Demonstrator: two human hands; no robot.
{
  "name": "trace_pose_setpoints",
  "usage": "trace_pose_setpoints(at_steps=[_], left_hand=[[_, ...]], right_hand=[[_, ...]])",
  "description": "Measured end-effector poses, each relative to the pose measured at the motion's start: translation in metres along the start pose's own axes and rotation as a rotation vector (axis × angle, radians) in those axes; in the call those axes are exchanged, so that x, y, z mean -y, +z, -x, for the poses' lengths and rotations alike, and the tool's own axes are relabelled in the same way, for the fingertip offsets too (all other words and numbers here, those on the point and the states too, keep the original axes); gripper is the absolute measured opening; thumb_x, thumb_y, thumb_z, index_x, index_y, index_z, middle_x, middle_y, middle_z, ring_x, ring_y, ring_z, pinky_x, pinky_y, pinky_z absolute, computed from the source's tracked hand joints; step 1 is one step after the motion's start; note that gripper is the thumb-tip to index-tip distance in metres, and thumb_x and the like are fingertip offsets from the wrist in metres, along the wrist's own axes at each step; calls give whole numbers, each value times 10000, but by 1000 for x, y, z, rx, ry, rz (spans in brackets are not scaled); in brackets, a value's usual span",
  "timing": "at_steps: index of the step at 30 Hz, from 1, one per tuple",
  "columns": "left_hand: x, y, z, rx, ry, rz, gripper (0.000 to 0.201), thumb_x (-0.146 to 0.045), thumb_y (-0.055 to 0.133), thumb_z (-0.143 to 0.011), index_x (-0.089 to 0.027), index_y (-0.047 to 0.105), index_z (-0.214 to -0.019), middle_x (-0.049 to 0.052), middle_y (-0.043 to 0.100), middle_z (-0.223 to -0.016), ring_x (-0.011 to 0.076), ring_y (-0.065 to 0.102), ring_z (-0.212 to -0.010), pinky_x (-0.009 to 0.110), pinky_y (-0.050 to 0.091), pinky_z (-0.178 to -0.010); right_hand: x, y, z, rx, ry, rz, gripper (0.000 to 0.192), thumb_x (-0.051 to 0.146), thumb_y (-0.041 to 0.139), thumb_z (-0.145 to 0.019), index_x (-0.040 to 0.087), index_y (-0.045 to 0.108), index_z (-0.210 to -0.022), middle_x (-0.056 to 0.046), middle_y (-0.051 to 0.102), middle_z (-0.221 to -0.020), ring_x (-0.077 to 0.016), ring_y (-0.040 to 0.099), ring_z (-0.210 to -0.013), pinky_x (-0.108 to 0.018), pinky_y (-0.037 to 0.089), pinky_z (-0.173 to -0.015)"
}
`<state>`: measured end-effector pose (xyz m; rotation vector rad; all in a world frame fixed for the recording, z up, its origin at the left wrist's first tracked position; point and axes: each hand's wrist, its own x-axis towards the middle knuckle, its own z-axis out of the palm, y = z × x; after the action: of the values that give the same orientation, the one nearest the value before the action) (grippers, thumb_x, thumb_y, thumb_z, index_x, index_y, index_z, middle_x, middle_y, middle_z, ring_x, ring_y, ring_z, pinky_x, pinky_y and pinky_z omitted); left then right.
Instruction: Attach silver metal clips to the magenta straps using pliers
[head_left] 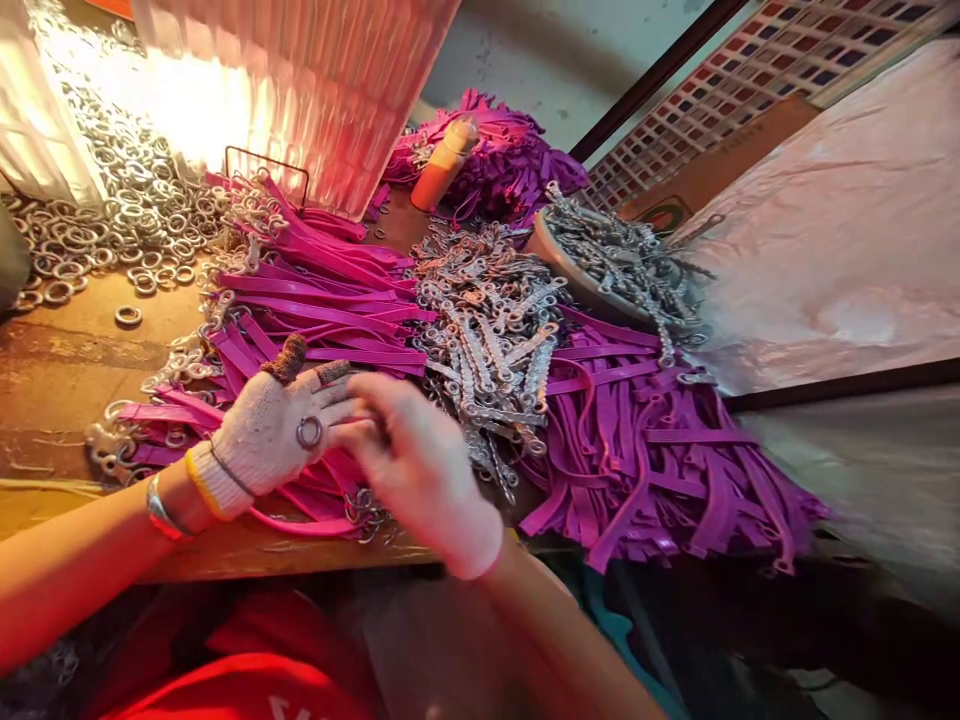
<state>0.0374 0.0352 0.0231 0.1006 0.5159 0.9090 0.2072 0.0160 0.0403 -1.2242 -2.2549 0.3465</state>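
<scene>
My left hand (277, 430), in a white knit glove with dark-wrapped fingertips, is palm up with its fingers stretched out. One metal ring (309, 432) lies loose on that palm. Over the left fingertips is my right hand (420, 460), in a white glove and blurred by motion, its fingers curled; whether anything is in them I cannot make out. Beneath both hands spread bright pink straps (322, 300) with metal rings and links at their left ends. Right of them lies a heap of silvery metal link pieces (487, 330).
Loose metal rings (127, 220) cover the back left under a bright light. Purple straps (645, 450) hang over the table edge at right, below a bowl (559, 260) of metal links. Behind stand an orange-and-white bottle (444, 165), another purple heap (510, 150) and a ribbed translucent panel (315, 80).
</scene>
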Motion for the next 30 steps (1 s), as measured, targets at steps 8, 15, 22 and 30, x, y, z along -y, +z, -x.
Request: trace_pose_setpoints(at_steps=[8, 15, 22, 30], left_hand=[[26, -5, -2, 29, 146, -165, 360, -360, 629, -882, -65, 687, -1081, 184, 730, -1107, 301, 678, -1079, 436, 516, -1007], [33, -7, 16, -1, 418, -603, 355, -202, 808, -753, -154, 719, -1093, 92, 735, -1124, 197, 696, -951, 307, 563, -872], [25, 0, 21, -27, 436, -871, 404, -181, 701, -793, -175, 626, -1190, 39, 699, -855, 124, 626, -649, 207, 500, -563], [23, 3, 0, -115, 132, -672, 381, -225, 635, -768, -197, 552, -1139, -52, 518, -601, 51, 343, -386, 141, 257, -347]], right_hand=[[17, 30, 17, -58, -17, -33, 270, 163, 492, -963, 171, 626, -1197, -70, 721, -977, -173, 675, -886, -280, 530, -821], [9, 13, 29, -225, 355, -483, 234, 252, 567, -952, 249, 613, -1182, -1, 707, -1087, -124, 683, -902, -251, 555, -816], [6, 13, 29, -75, 135, 55, 338, 209, 380, -989, 138, 580, -1252, -137, 671, -1096, -221, 640, -994, -349, 508, -839], [5, 17, 33, -91, 61, 412, 301, 299, 434, -987, 172, 632, -799, -39, 621, -658, -162, 533, -592, -294, 304, -576]])
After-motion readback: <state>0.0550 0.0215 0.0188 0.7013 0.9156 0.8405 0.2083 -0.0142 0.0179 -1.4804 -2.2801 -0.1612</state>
